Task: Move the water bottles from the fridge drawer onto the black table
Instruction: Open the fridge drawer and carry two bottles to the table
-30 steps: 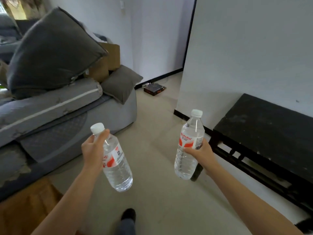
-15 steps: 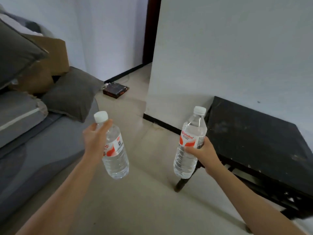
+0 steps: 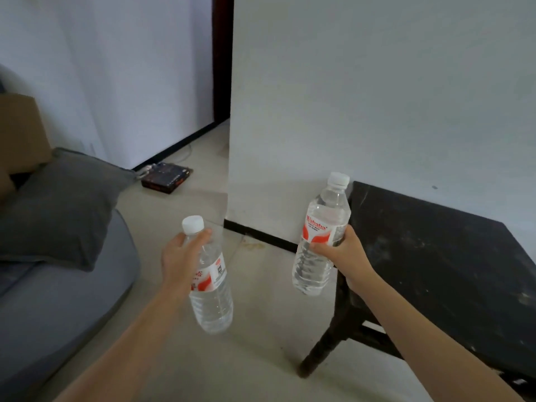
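Here, the left hand (image 3: 181, 258) and right hand (image 3: 342, 250) each grip a full, probably heavy, slippery water bottle: left bottle (image 3: 210, 281), right bottle (image 3: 322, 236); holding mid-body suits setting them on the black table (image 3: 435, 271).

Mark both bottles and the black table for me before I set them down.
Left bottle (image 3: 216, 307), head view: clear lower body, below the label.
Right bottle (image 3: 324, 211), head view: clear shoulder, above the label.
Black table (image 3: 435, 256), head view: bare top surface.

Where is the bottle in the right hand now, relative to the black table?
In the head view, the right bottle is held upright in the right hand, in the air just beside the black table's left edge, not yet on it.
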The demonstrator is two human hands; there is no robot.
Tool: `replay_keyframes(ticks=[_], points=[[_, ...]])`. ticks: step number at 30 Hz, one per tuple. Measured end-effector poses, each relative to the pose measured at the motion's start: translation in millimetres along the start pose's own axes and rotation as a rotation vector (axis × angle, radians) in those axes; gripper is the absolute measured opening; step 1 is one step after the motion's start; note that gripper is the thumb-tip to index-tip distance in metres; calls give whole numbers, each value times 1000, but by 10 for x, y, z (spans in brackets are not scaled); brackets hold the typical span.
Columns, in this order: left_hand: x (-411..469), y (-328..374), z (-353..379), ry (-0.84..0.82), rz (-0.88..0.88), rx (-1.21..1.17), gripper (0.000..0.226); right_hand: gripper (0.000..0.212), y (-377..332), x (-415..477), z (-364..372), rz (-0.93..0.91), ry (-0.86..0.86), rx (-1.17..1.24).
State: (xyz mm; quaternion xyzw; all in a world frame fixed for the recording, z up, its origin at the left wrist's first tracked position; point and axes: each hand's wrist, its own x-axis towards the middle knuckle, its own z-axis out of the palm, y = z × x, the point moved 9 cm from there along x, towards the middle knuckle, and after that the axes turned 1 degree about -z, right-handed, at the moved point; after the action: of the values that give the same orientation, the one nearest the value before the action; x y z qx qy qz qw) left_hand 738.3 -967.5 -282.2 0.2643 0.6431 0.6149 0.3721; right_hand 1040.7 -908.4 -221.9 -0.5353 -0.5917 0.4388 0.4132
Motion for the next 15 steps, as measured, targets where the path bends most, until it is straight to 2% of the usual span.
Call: replay_keyframes(ticks=[4, 10, 15], points=[[492, 202, 84, 62, 26, -28, 8, 42, 90, 585, 154, 16, -22, 26], [1122, 98, 214, 84, -21, 1, 10, 38, 408, 1210, 439, 107, -90, 22], [1843, 175, 469, 99, 21, 18, 13, 34, 461, 1925, 547, 95, -52, -11]])
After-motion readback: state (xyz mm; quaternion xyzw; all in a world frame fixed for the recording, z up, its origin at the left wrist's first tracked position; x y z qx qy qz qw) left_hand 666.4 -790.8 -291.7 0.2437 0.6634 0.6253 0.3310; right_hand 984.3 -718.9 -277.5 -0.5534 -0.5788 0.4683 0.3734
